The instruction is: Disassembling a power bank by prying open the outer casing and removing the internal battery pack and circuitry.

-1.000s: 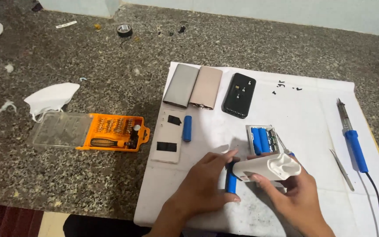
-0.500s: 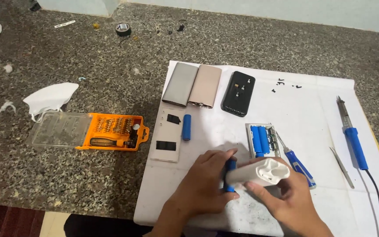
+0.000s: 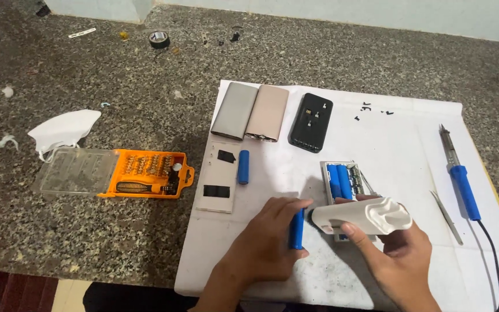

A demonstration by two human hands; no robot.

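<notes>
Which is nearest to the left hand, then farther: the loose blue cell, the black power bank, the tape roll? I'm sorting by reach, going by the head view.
From the left hand:
1. Loose blue cell, just beyond it on the paper.
2. Black power bank, farther up, slightly right.
3. Tape roll, far back on the stone counter.

The left hand [image 3: 264, 242] grips a smooth blue cylindrical battery cell [image 3: 297, 229] with a slightly glossy wrap, and the right hand [image 3: 402, 254] holds a matt white plastic casing [image 3: 362, 216], both over a sheet of matt white paper [image 3: 388, 138] lying on a rough, speckled grey granite countertop [image 3: 88, 69]. Beyond the hands lie two brushed-metal power banks, one grey [image 3: 235, 110] and one rose-gold [image 3: 268, 112], beside a glossy black plastic power bank [image 3: 311, 122]. To the left of the left hand sits an orange plastic screwdriver bit case [image 3: 145, 174] with a clear lid, and right of the right hand a soldering iron [image 3: 459, 173] with a blue plastic handle and metal tip, next to thin metal tweezers [image 3: 447, 218].
</notes>
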